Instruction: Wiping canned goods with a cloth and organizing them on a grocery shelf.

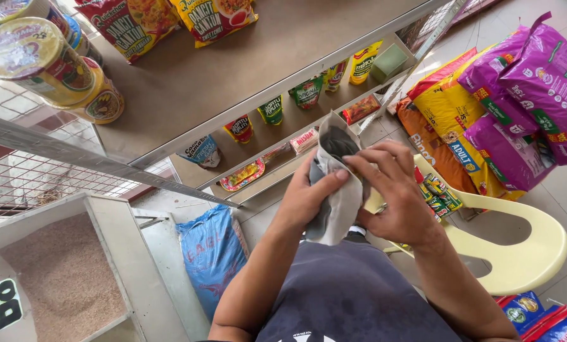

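- I held the pale grey, creased paper bag [340, 190] up in front of my chest, above my dark blue shirt [353, 297], its mouth tipped up toward the grey metal shelf unit [245, 69]
- My left hand [305, 196] was closed on the bag's near side, thumb pressed across the front face and the other fingers hidden behind the paper
- My right hand [397, 190] was curled over the bag's far edge, fingertips [359, 161] pinching the rim beside the dark opening
- Nothing was resting on a surface here; the bag hung only from my two grips, well clear of the shelf's front edge
- To open it well, I judged the left thumb should stay low as an anchor while the right fingers drew the rim outward, since pulling from both sides at the rim could tear thin paper along a crease
- I could not tell whether anything sat inside; the mouth showed only shadow
- Keeping the mouth upward seemed wise in case it was not empty
- The pale yellow plastic chair [524, 247] stood just to my right with small printed packets [439, 193] on its seat, and purple and yellow feed sacks [518, 101] were piled beyond it
- A white bin of brownish grain [62, 278] and a blue woven sack [210, 253] stood low on my left
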